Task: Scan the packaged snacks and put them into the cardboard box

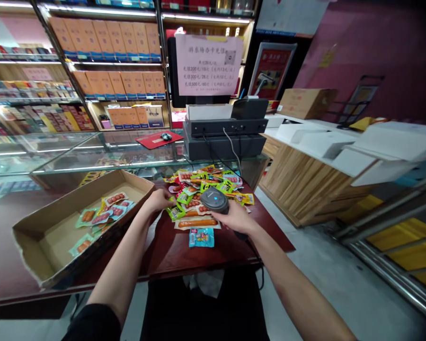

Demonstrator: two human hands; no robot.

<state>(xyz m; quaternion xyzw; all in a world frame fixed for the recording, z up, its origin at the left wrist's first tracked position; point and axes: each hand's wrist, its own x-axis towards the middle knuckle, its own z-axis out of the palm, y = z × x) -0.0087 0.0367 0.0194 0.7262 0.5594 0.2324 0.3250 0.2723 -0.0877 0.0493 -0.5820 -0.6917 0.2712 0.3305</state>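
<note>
A dark handheld scanner (215, 200) is gripped in my right hand (238, 218), over the front right of a heap of packaged snacks (216, 180). My left hand (158, 201) is at the heap's left edge, its fingertips touching or close to a green packet (176, 211); what it holds, if anything, is too small to make out. Long sausage packs (198, 222) lie at the front of the heap, with a blue packet (201, 237) just before them. To the left, an open cardboard box (49, 258) holds several sausage packets (101, 218).
Behind the heap stand a black cash drawer (225, 148) and a monitor with a pink paper sign (210, 66). A red mouse pad (159, 139) lies on the glass counter (74, 151). A wooden cabinet (305, 180) is at the right. The scanner's cable hangs at the table's (166, 265) front edge.
</note>
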